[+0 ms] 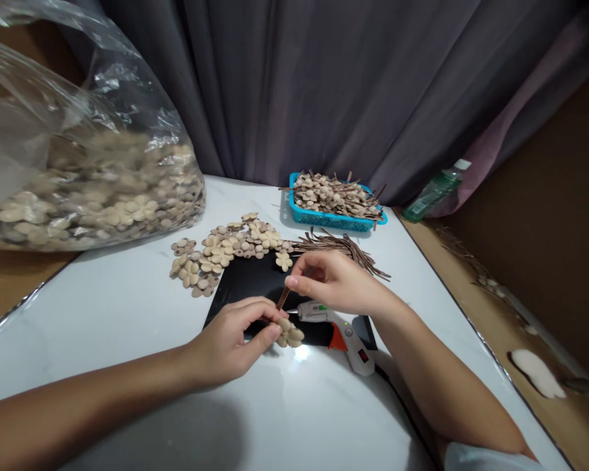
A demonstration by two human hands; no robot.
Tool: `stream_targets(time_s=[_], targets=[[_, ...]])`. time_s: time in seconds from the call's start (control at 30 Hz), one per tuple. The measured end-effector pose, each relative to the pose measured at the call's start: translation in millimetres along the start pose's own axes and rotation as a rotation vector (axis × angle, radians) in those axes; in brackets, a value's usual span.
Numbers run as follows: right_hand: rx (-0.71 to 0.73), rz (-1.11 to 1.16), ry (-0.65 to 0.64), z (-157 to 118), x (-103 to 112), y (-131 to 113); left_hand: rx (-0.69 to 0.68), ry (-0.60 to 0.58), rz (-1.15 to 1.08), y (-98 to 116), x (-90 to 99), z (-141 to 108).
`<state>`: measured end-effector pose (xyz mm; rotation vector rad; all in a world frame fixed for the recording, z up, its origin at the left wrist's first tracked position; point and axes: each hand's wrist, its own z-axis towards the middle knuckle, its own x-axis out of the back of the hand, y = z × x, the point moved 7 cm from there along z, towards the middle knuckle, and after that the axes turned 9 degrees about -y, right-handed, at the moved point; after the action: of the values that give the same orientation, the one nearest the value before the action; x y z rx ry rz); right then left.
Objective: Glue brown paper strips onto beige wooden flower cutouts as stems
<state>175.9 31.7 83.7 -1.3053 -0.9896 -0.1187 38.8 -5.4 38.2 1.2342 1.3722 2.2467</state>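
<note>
My left hand (235, 337) pinches a beige flower (289, 333) between thumb and fingers, low over the front edge of a black mat (248, 278). A thin brown strip (283, 298) runs from beside that flower up to my right hand (328, 281), whose thumb and forefinger close on its upper end. Under my right hand a white and orange glue gun (346, 333) lies on its side, its nozzle pointing left near the held flower. One loose flower (283, 261) rests on the mat's back edge.
Loose flowers (226, 248) lie in a heap behind the mat, beside a bundle of brown strips (348, 245). A blue basket (324, 219) full of flowers on strips stands at the back. A big clear bag (127, 163) of flowers fills the left. A green bottle (434, 193) leans at right.
</note>
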Motion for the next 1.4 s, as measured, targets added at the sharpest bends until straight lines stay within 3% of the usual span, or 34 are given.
stream_targets(time_s=[0.23, 0.67, 1.07, 1.4], targets=[[0.019, -0.01, 0.006, 0.5, -3.9, -0.8, -0.005, 0.003, -0.01, 2.9, 1.1, 0.9], [-0.014, -0.013, 0.12, -6.2, 21.1, 5.3, -0.089, -0.029, -0.059, 6.2, 0.3, -3.6], [-0.006, -0.047, 0.114, -7.1, 21.4, 2.7, -0.117, -0.035, -0.053, 7.1, -0.8, -4.0], [0.12, -0.238, 0.172, -8.5, 7.0, -27.8, -0.039, 0.05, -0.011, 0.7, 5.8, -1.5]])
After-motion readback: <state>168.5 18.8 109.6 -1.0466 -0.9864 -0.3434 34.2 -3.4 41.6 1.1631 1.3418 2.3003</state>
